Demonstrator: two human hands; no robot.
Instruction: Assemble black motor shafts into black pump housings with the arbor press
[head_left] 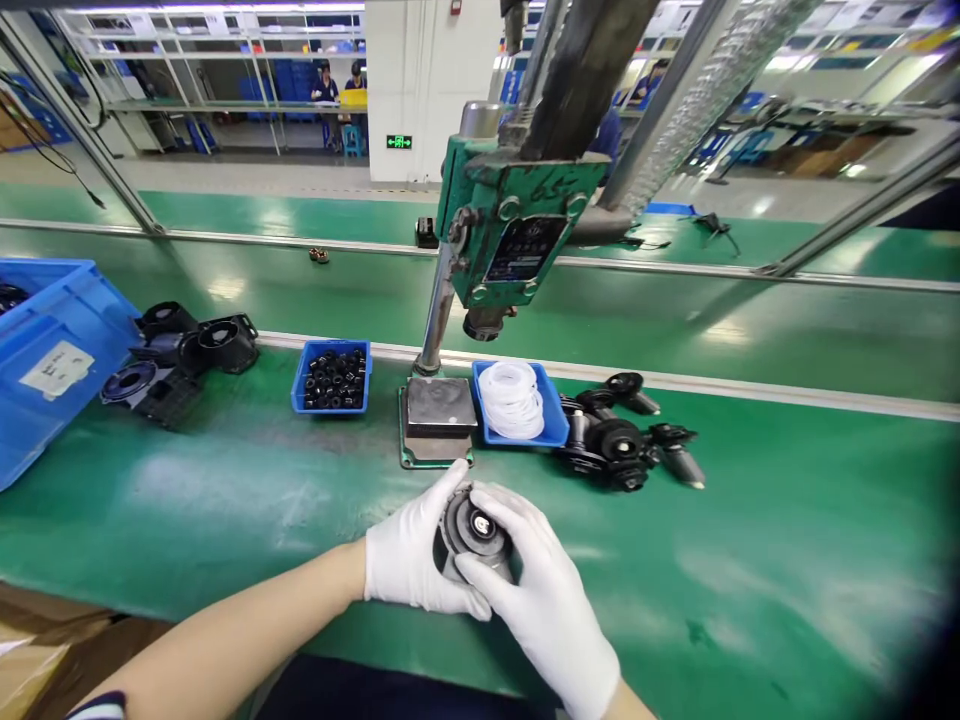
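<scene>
Head view: left hand [411,560] and right hand [536,590], both gloved, cupped round black part [474,532] on green table [225,500], fingers curled against its rim. Just behind: press [510,235], tray of white rings [516,402], tray of black bushings [332,377].

1. Both hands wear thin white gloves that fit snugly and end at the wrists; the left hand [409,565] and the right hand [544,595] are covered alike.
2. The glove fabric looks smooth and plain, with no visible print or markings.
3. The forearms are bare above the gloves.
4. At the lower left edge, a dark sleeve [97,706] with a pale stripe shows near the left elbow.
</scene>
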